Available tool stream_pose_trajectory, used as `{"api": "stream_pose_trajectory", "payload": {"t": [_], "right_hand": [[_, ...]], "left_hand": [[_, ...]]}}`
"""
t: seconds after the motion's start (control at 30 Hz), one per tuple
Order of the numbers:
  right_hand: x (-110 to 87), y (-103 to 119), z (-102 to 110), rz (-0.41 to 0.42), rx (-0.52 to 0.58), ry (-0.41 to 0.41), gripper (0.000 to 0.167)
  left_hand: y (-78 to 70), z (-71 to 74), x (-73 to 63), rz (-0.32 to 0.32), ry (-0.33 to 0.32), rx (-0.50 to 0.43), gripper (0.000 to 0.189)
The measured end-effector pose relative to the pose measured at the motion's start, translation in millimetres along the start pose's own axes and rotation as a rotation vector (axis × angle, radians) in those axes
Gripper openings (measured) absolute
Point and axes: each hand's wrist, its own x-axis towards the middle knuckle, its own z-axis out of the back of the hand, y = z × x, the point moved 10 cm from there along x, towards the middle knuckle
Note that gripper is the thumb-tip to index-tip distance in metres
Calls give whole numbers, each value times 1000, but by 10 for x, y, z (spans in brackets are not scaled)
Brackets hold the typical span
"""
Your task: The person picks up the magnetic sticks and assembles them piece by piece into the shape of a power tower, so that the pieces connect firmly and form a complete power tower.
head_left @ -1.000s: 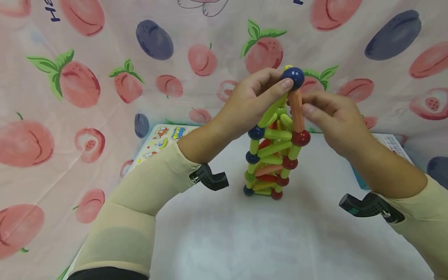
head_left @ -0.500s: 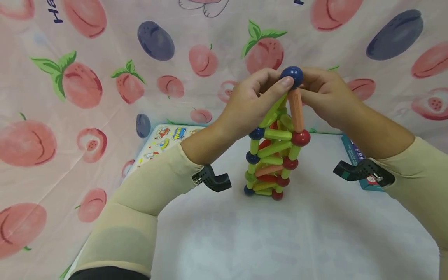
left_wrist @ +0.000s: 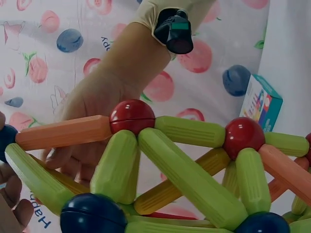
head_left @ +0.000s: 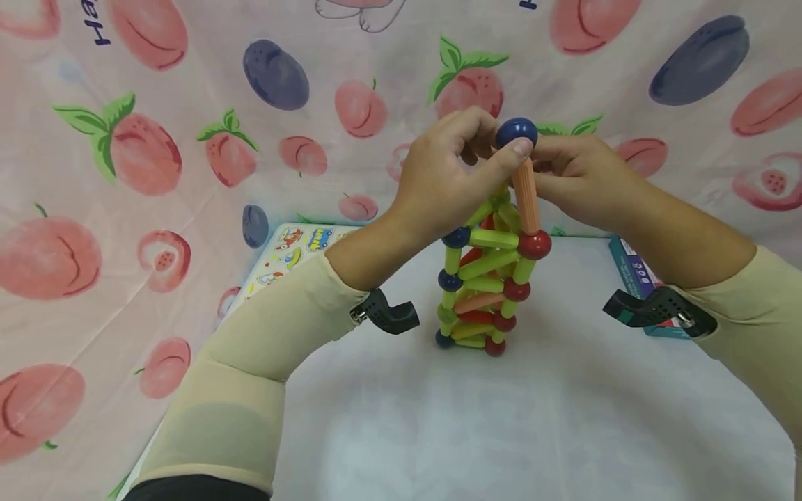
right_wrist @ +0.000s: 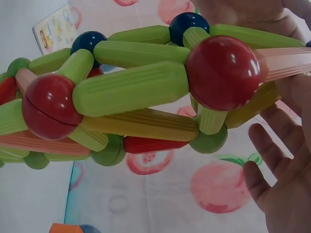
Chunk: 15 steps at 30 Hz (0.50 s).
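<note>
A tower (head_left: 493, 263) of coloured sticks and balls stands upright on the white table. At its top, my left hand (head_left: 441, 170) grips a blue ball (head_left: 516, 131) between thumb and fingers. From that ball an orange stick (head_left: 526, 198) runs down to a red ball (head_left: 535, 245). A green stick (left_wrist: 36, 177) also meets the blue ball in the left wrist view. Behind the orange stick, my right hand (head_left: 579, 170) has its thumb and finger at the upper end of a yellow stick (right_wrist: 255, 104), pinching it; its other fingers are loosely spread. The pinch itself is mostly hidden.
A white board with printed stickers (head_left: 288, 257) lies at the back left, partly behind the left forearm. At the right, a teal and purple box (head_left: 635, 275) sits below the right forearm. A fruit-print cloth (head_left: 388, 76) hangs behind the table.
My right hand has risen from beside the orange stick to just behind the blue ball. The blue ball has shifted slightly left in my left hand, and the orange stick leans with it.
</note>
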Motion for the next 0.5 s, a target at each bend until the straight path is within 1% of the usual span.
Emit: {"api": "stream_pose_trajectory", "payload": {"t": [0.07, 0.1, 0.23, 0.3, 0.33, 0.37, 0.4, 0.43, 0.47, 0.5], "right_hand": [[-6, -14, -12, -4, 33, 26, 35], [-8, -22, -21, 7, 72, 40, 36], [-28, -4, -66, 80, 337, 74, 39], [-44, -2, -88, 106, 439, 82, 42], [-51, -5, -93, 111, 495, 66, 42], [-62, -28, -87, 114, 528, 36, 42], [-82, -72, -73, 99, 543, -19, 41], [-121, -155, -71, 61, 553, -83, 40], [-183, -268, -79, 6, 533, -153, 39], [-276, -408, -111, -65, 503, -212, 38]], "left_hand": [[8, -10, 12, 4, 8, 9, 24], [20, -19, 16, 15, 16, 9, 24], [75, -61, 19, 69, 50, -8, 25], [101, -71, 15, 96, 61, -16, 25], [104, -73, 13, 101, 65, -22, 25], [110, -69, 7, 107, 68, -29, 26], [121, -58, -6, 114, 66, -52, 27], [154, -46, -35, 121, 62, -80, 29], [197, -26, -79, 123, 51, -110, 32], [268, -3, -146, 134, 35, -146, 35]]}}
